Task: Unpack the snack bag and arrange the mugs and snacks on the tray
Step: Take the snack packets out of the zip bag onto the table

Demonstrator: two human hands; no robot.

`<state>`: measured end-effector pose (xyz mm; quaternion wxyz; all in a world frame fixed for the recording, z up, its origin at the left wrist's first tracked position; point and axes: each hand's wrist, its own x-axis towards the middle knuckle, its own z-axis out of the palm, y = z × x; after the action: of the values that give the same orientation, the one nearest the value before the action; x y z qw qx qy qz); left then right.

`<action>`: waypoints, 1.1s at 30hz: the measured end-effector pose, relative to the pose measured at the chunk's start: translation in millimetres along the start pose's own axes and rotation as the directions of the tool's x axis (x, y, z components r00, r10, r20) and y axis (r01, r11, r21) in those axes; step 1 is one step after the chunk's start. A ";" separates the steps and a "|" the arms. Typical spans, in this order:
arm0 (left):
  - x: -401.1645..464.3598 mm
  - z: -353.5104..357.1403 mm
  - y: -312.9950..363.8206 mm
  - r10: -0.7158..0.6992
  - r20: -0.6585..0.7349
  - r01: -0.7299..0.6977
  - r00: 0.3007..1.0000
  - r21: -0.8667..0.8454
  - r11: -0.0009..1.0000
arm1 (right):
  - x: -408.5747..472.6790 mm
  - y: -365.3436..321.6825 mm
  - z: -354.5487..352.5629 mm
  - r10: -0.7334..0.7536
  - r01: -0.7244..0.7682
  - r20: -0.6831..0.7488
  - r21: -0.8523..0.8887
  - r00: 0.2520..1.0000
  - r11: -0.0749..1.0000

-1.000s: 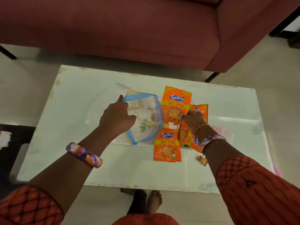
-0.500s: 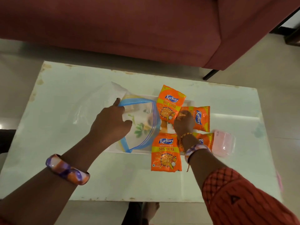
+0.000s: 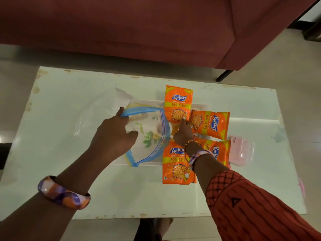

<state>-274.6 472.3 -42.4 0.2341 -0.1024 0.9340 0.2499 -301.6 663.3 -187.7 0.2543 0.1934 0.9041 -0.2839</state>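
Observation:
A clear zip bag (image 3: 149, 153) with a blue rim lies open-mouthed over a white tray (image 3: 202, 106) on the table. My left hand (image 3: 112, 136) grips the bag's rim, with fingers inside the mouth. A white mug with a green leaf pattern (image 3: 149, 136) shows through the plastic. Several orange snack packets lie beside the bag: a far one (image 3: 178, 101), a right one (image 3: 212, 125), a near one (image 3: 176, 168) and another (image 3: 218, 152) partly under my right wrist. My right hand (image 3: 182, 134) touches the far packet's lower edge with its index fingertip.
A pink plastic container (image 3: 242, 151) sits right of the packets. The white table (image 3: 69, 171) has worn edges. A dark red sofa (image 3: 139, 28) stands just beyond it, one black leg (image 3: 224, 75) near the table's far right corner. My feet show below the near edge.
My right hand has straightened the far packet from tilted to upright and pushed it farther away. The left hand keeps hold of the bag's rim.

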 end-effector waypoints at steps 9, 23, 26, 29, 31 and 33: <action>7.1 2.3 2.7 0.037 0.006 -0.037 0.999 0.018 0.999 | 4.0 -10.6 4.7 -0.163 0.163 0.006 -0.116 0.987 0.980; -1.8 9.3 1.5 0.030 0.026 -0.030 0.999 0.025 0.999 | -84.6 44.1 46.0 -0.221 0.236 0.084 -0.423 0.972 0.875; -3.4 14.2 2.1 0.026 0.024 -0.027 0.999 0.034 0.999 | -89.3 45.4 45.6 -0.207 0.218 0.072 -0.396 0.976 0.892; -5.8 18.7 4.8 0.037 0.022 -0.038 0.999 0.033 0.999 | -91.9 49.1 35.3 -0.140 0.094 -0.142 -0.286 0.980 0.953; -7.0 20.8 6.3 0.034 0.025 -0.035 0.999 0.030 0.999 | -88.0 60.2 24.0 -0.051 -0.020 -0.257 -0.266 0.965 0.964; -7.6 22.9 8.0 0.036 0.030 -0.037 0.999 0.032 0.999 | -83.6 76.1 11.8 -0.015 -0.066 -0.240 -0.326 0.971 0.943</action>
<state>-261.6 491.5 -52.9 0.2446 -0.0780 0.9361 0.2403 -193.3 697.1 -180.0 0.1761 0.1922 0.9603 -0.0990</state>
